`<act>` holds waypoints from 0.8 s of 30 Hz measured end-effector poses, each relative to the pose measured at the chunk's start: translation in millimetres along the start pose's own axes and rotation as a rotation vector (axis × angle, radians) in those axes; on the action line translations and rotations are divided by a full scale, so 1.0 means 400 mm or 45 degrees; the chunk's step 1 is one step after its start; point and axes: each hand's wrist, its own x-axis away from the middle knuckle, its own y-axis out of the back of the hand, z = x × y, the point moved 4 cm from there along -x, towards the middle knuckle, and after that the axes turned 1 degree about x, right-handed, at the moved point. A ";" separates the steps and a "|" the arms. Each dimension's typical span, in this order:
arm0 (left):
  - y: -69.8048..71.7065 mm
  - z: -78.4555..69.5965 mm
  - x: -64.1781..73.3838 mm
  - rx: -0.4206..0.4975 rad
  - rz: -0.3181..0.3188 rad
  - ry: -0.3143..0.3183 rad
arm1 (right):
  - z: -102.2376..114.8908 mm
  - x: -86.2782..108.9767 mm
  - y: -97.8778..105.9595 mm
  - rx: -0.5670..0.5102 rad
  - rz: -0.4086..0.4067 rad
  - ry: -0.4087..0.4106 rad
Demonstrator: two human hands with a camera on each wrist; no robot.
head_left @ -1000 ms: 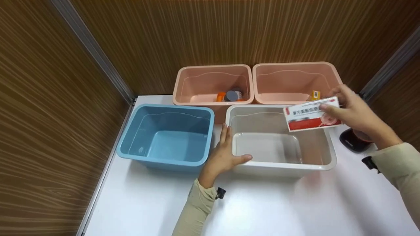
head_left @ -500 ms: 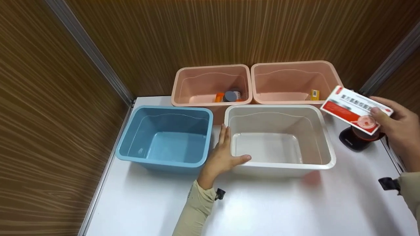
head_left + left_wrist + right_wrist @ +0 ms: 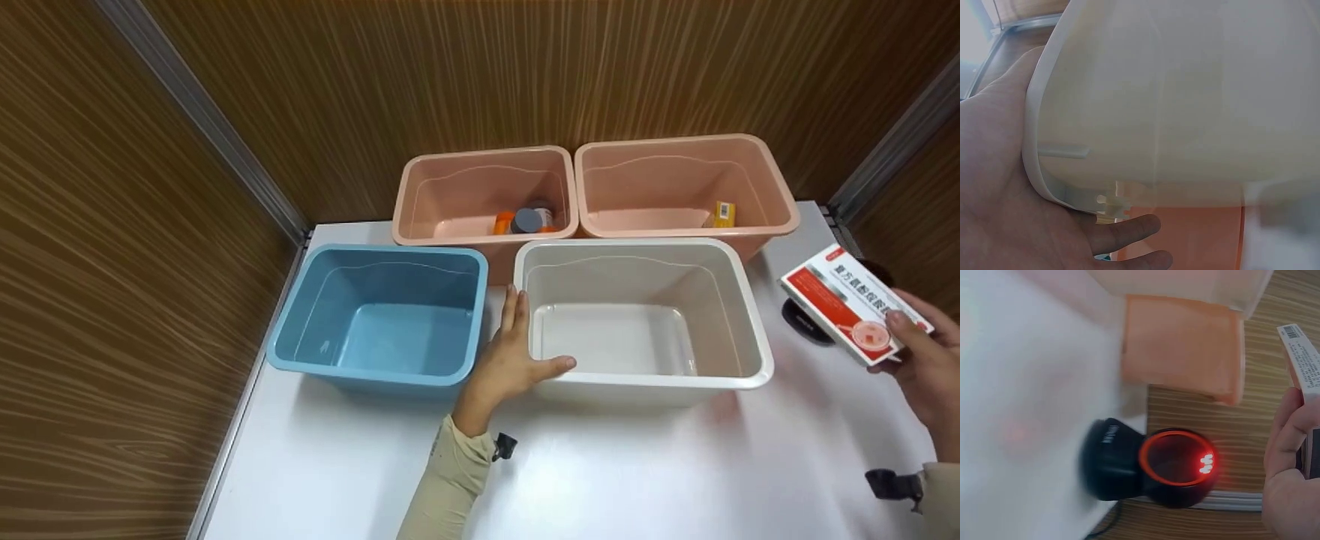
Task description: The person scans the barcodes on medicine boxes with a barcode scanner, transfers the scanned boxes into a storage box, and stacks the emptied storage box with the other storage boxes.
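My right hand (image 3: 926,367) grips a red and white medicine box (image 3: 840,296) at its lower right end, thumb on the printed face. The box is tilted in the air right of the white bin (image 3: 645,381), over a black scanner (image 3: 806,322) that it partly covers. In the right wrist view, the scanner (image 3: 1112,464) has an orange ring and glowing red lights, with the hand (image 3: 1292,495) beside it. My left hand (image 3: 510,360) rests against the white bin's near left corner, fingers straight and thumb spread over the front rim. The left wrist view shows the palm against that corner.
A blue bin (image 3: 375,375) stands left of the white one. Behind are two pink bins: the left one (image 3: 487,180) holds orange items and a grey-capped bottle (image 3: 527,220), the right one (image 3: 675,180) a yellow box (image 3: 724,214). Wood-patterned walls (image 3: 465,75) enclose the table.
My right hand has carried the medicine box from above the white bin to the right and lower, turning it as it went. My left hand has stayed in place.
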 end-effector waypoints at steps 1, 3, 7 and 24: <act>0.000 0.000 0.000 0.000 -0.001 0.001 | -0.010 0.008 0.008 -0.008 -0.008 -0.006; 0.001 -0.001 0.001 0.002 -0.003 0.001 | -0.029 0.023 0.021 -0.044 -0.022 -0.024; 0.001 -0.001 0.002 0.009 -0.002 -0.003 | -0.069 0.051 0.048 -0.057 -0.078 -0.094; 0.001 -0.001 0.001 -0.013 0.018 -0.001 | -0.145 0.080 0.101 -0.008 -0.104 -0.237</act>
